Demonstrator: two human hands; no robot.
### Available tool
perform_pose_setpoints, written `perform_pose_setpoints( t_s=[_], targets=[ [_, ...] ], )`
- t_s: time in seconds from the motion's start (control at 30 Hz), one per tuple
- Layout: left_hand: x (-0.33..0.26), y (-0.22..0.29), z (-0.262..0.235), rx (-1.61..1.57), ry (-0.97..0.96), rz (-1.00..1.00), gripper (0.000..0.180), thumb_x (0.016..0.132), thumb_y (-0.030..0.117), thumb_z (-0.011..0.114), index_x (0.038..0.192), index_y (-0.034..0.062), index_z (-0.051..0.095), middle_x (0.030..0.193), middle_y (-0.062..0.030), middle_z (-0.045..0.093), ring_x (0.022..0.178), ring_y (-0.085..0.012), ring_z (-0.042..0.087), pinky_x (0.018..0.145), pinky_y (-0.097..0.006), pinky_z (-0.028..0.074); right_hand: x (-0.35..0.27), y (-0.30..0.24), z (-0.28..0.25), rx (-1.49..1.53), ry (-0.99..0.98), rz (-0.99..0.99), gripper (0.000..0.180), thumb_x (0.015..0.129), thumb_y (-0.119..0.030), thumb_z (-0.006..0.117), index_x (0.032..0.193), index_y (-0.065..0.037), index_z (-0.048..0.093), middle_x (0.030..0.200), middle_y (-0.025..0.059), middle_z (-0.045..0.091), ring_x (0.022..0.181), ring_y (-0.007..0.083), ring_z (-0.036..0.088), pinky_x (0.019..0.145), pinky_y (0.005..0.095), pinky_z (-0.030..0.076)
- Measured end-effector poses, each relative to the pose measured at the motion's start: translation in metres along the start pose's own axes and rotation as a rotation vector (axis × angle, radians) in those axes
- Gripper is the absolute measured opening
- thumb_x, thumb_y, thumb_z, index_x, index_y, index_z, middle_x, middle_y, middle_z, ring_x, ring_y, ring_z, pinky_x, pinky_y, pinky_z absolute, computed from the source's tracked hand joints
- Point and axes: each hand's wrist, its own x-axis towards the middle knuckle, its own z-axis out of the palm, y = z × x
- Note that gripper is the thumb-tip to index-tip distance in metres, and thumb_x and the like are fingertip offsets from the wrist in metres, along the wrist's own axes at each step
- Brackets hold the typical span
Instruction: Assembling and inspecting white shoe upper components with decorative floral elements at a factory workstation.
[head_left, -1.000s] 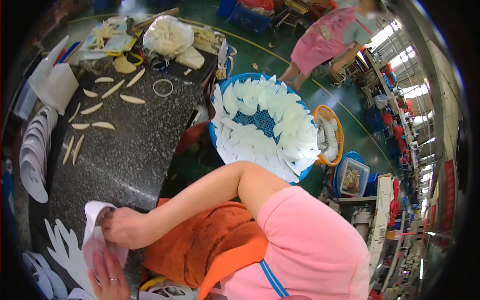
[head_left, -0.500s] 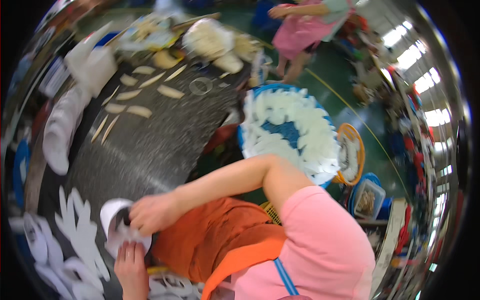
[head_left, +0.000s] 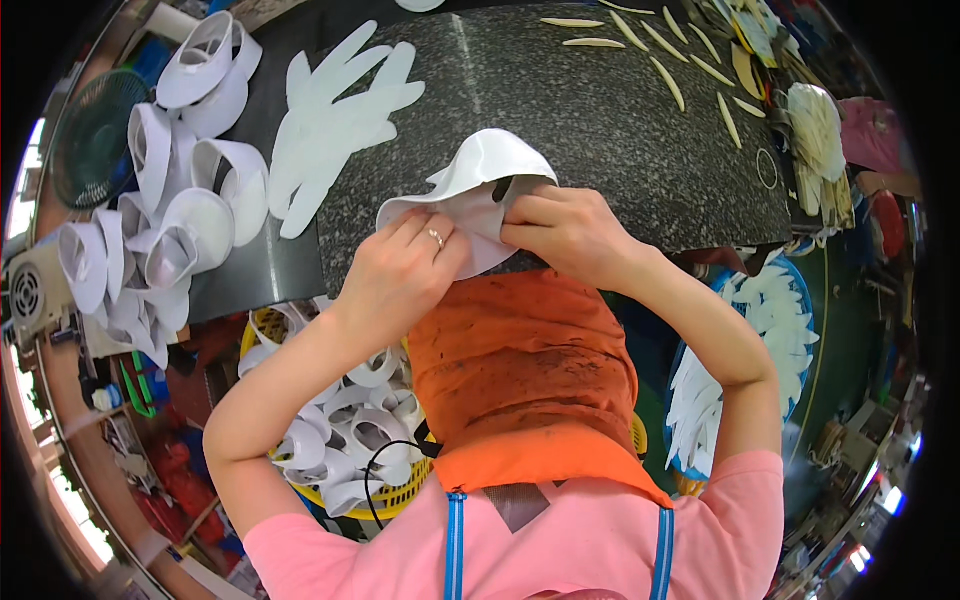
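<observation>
Both my hands hold one curved white foam piece over the near edge of a dark speckled stone worktop. My left hand, with a ring on one finger, pinches its lower left part. My right hand grips its right side and folds it. An orange apron covers my lap below the hands.
Flat white glove-shaped cutouts lie left on the worktop. Folded white pieces are piled at far left. A yellow basket of shaped pieces stands at my left, a blue basket of white blanks at my right. Thin tan strips lie farther back.
The view has swung left and down, so the worktop now fills the top. Both hands have come together on the white piece, lifted it and are bending it.
</observation>
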Motion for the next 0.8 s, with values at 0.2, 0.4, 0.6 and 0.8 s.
perform_pose_setpoints(
  t_s=[0.2, 0.4, 0.6, 0.8],
  targets=[
    [0.029, 0.000, -0.011, -0.107, 0.126, -0.013, 0.040, 0.072, 0.010, 0.065, 0.111, 0.0093, 0.057, 0.100, -0.0059, 0.060, 0.082, -0.0207, 0.065, 0.071, -0.032, 0.053, -0.002, 0.004, 0.009, -0.121, 0.063, -0.225, 0.013, 0.076, -0.013, 0.063, 0.089, -0.013, 0.066, 0.087, -0.0001, 0.054, 0.079, 0.0168, 0.059, 0.062, 0.0291, 0.051],
    [0.009, -0.005, -0.001, -0.053, -0.005, -0.032, 0.025, 0.068, 0.012, 0.066, 0.093, 0.0084, 0.063, 0.109, -0.0064, 0.063, 0.085, -0.0200, 0.065, 0.066, -0.032, 0.052, -0.005, -0.003, 0.013, -0.142, 0.094, -0.067, 0.020, 0.074, -0.013, 0.063, 0.094, -0.009, 0.067, 0.087, 0.0001, 0.055, 0.081, 0.0156, 0.059, 0.062, 0.0271, 0.052],
    [0.005, 0.007, 0.009, 0.030, 0.264, 0.074, 0.019, 0.064, 0.011, 0.065, 0.082, 0.0035, 0.063, 0.103, -0.0090, 0.063, 0.086, -0.0254, 0.063, 0.071, -0.034, 0.053, -0.003, -0.003, 0.013, -0.142, 0.126, -0.105, 0.026, 0.068, -0.010, 0.067, 0.093, -0.004, 0.070, 0.092, 0.0047, 0.062, 0.083, 0.0191, 0.064, 0.065, 0.0292, 0.055],
    [0.005, 0.017, 0.023, 0.084, 0.269, -0.091, 0.024, 0.063, 0.009, 0.069, 0.085, 0.0028, 0.068, 0.099, -0.0078, 0.060, 0.080, -0.0238, 0.061, 0.072, -0.035, 0.051, -0.002, -0.007, 0.019, -0.243, 0.174, -0.132, 0.018, 0.067, -0.013, 0.064, 0.083, -0.004, 0.066, 0.082, 0.0030, 0.055, 0.081, 0.0175, 0.060, 0.061, 0.0271, 0.053]
  ],
)
